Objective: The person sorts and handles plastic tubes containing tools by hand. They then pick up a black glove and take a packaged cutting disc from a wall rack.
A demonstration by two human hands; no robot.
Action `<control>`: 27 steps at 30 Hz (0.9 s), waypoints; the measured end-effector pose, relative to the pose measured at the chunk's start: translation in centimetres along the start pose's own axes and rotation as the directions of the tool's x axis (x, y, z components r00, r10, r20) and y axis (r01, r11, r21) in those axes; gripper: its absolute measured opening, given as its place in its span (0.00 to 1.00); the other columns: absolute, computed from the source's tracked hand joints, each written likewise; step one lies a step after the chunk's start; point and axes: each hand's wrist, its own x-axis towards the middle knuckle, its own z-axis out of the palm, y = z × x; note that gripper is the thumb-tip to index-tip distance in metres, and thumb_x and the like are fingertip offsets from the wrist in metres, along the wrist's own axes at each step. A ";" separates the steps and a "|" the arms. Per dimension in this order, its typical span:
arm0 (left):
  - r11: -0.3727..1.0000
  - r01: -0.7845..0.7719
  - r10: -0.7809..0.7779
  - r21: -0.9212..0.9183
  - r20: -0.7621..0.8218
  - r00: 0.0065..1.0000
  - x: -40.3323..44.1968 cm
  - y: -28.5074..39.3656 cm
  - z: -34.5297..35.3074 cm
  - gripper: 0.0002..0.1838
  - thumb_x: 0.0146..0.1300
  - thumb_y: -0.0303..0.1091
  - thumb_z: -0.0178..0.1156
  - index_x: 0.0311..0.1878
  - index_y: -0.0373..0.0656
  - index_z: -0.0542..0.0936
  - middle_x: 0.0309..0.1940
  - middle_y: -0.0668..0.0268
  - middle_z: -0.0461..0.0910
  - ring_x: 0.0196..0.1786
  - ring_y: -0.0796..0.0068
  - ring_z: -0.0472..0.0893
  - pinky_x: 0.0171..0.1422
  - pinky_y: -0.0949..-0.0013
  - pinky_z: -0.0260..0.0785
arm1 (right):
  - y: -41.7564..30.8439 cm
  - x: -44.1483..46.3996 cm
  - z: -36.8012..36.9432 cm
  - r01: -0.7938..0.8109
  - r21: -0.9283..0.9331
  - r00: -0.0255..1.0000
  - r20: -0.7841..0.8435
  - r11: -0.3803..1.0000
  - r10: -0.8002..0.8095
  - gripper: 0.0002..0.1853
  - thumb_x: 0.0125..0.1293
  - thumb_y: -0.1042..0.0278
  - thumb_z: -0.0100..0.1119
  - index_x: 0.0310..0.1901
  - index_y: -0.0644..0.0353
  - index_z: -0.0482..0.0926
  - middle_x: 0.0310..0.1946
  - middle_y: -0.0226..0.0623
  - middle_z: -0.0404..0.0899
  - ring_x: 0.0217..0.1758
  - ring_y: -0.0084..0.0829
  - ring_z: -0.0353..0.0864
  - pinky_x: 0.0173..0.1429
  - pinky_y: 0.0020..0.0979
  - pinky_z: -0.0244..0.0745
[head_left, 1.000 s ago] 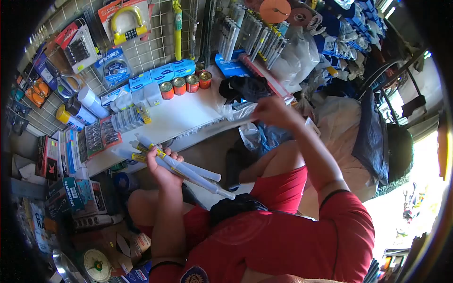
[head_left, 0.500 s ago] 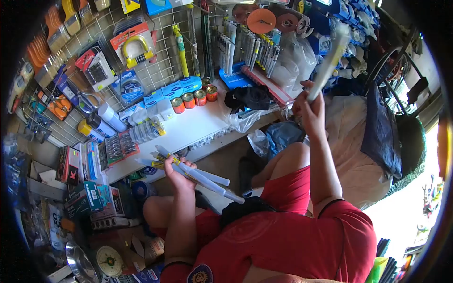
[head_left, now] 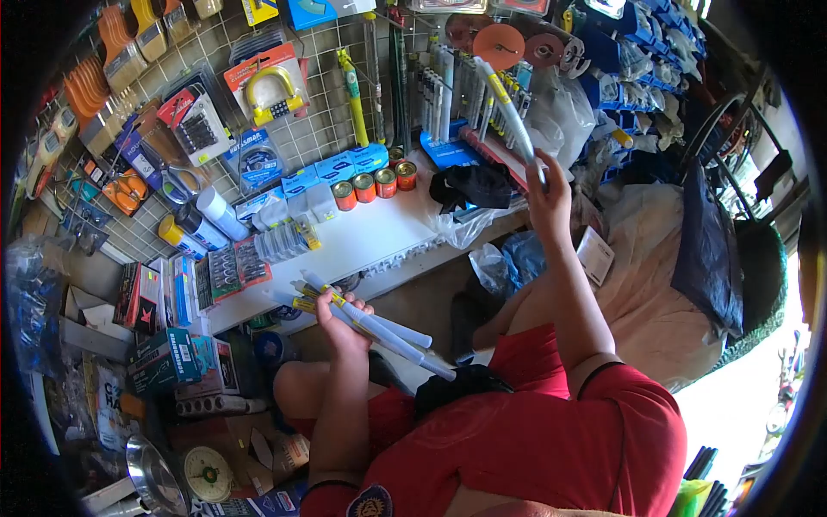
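Observation:
My right hand (head_left: pixel 550 196) is raised near the wall rack, its fingers wrapped round one end of a drill bit in a clear plastic tube (head_left: pixel 510 112) with a yellow label. That tube tilts up and left, in front of similar tubes (head_left: pixel 438 95) hanging from the rack. Lower down, my left hand (head_left: pixel 346 331) grips several drill bits in plastic tubes (head_left: pixel 398 336), fanned out above my lap. Yellow labels show beside the fingers of this hand.
A white shelf (head_left: pixel 383 237) carries small orange cans (head_left: pixel 363 187), blue boxes (head_left: pixel 327 171) and a black cloth (head_left: pixel 472 186). Blue bins (head_left: pixel 633 90) fill the upper right. At lower left stands a dial scale (head_left: pixel 208 472). A beige cover (head_left: pixel 646 267) lies at right.
My right hand has swung left, bringing its tube from the bins side over to the hanging tubes. The left hand keeps its bundle and has hardly moved; the view has shifted slightly.

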 end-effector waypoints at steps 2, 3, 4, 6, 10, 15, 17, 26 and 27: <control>1.000 0.000 0.000 -0.006 -0.002 1.000 0.1 0.1 0.0 0.12 0.61 0.47 0.60 0.37 0.52 0.71 0.26 0.73 0.71 0.27 0.75 0.72 0.31 0.67 0.67 | -0.2 0.3 -0.1 0.001 -0.046 1.000 -0.009 0.999 -0.001 0.18 0.73 0.64 0.58 0.61 0.61 0.76 0.44 0.39 0.83 0.46 0.25 0.80 0.53 0.28 0.74; 1.000 0.001 -0.001 -0.009 -0.003 1.000 0.2 0.1 0.0 0.12 0.61 0.47 0.60 0.37 0.52 0.71 0.26 0.73 0.71 0.27 0.75 0.72 0.31 0.67 0.67 | -1.1 0.3 -0.5 -0.093 -0.099 0.995 0.016 0.991 0.095 0.18 0.73 0.64 0.58 0.62 0.57 0.77 0.38 0.39 0.83 0.37 0.26 0.80 0.45 0.30 0.74; 1.000 0.001 -0.001 -0.013 -0.003 1.000 0.2 0.2 -0.1 0.12 0.61 0.47 0.59 0.37 0.52 0.71 0.26 0.73 0.71 0.27 0.75 0.72 0.31 0.67 0.67 | -1.1 0.4 -0.4 -0.067 -0.135 0.998 0.000 0.989 0.067 0.18 0.73 0.63 0.58 0.61 0.56 0.77 0.36 0.39 0.83 0.35 0.26 0.79 0.43 0.31 0.74; 1.000 0.002 -0.002 -0.014 0.007 1.000 0.1 0.3 0.1 0.12 0.61 0.47 0.60 0.37 0.52 0.71 0.26 0.73 0.71 0.27 0.75 0.72 0.31 0.67 0.67 | -1.1 0.6 -0.4 -0.013 -0.206 1.000 -0.030 0.978 0.007 0.18 0.72 0.63 0.59 0.61 0.53 0.77 0.32 0.39 0.82 0.31 0.26 0.78 0.39 0.32 0.73; 0.999 0.016 -0.016 -0.034 0.013 1.000 0.1 0.2 0.1 0.12 0.59 0.46 0.61 0.37 0.52 0.71 0.26 0.70 0.69 0.27 0.73 0.70 0.31 0.66 0.66 | -1.1 1.0 -0.3 -0.002 -0.267 0.998 -0.054 0.964 -0.013 0.18 0.71 0.61 0.59 0.61 0.51 0.78 0.30 0.40 0.81 0.31 0.28 0.78 0.38 0.32 0.73; 0.999 0.021 -0.021 -0.040 0.006 1.000 -0.1 0.3 0.2 0.12 0.60 0.46 0.61 0.38 0.52 0.71 0.27 0.70 0.69 0.28 0.73 0.70 0.31 0.66 0.66 | -0.6 1.2 0.1 -0.013 -0.268 0.998 -0.057 0.963 -0.002 0.18 0.72 0.61 0.60 0.60 0.51 0.78 0.29 0.41 0.81 0.30 0.29 0.79 0.38 0.33 0.73; 0.999 0.015 -0.015 -0.040 0.001 1.000 -0.1 0.2 0.1 0.12 0.60 0.46 0.60 0.38 0.52 0.71 0.27 0.70 0.69 0.28 0.73 0.70 0.31 0.66 0.66 | -1.0 1.2 0.2 -0.007 -0.266 0.998 -0.059 0.964 -0.009 0.18 0.71 0.61 0.60 0.60 0.52 0.78 0.30 0.41 0.81 0.30 0.29 0.79 0.38 0.32 0.73; 1.000 0.006 -0.006 -0.019 0.009 1.000 -0.2 0.2 0.2 0.12 0.61 0.47 0.60 0.39 0.51 0.72 0.26 0.72 0.70 0.27 0.75 0.70 0.32 0.68 0.66 | 0.2 1.3 0.1 -0.036 -0.215 0.999 -0.026 0.976 0.031 0.17 0.71 0.62 0.60 0.60 0.53 0.79 0.32 0.41 0.82 0.32 0.28 0.80 0.41 0.31 0.74; 1.000 0.007 -0.007 -0.020 0.008 1.000 0.0 0.1 0.0 0.12 0.61 0.47 0.60 0.39 0.51 0.72 0.26 0.72 0.70 0.27 0.75 0.70 0.32 0.68 0.66 | 0.4 1.4 0.2 -0.028 -0.198 0.999 -0.029 0.980 0.023 0.17 0.71 0.62 0.60 0.59 0.53 0.79 0.33 0.41 0.82 0.33 0.28 0.80 0.41 0.31 0.74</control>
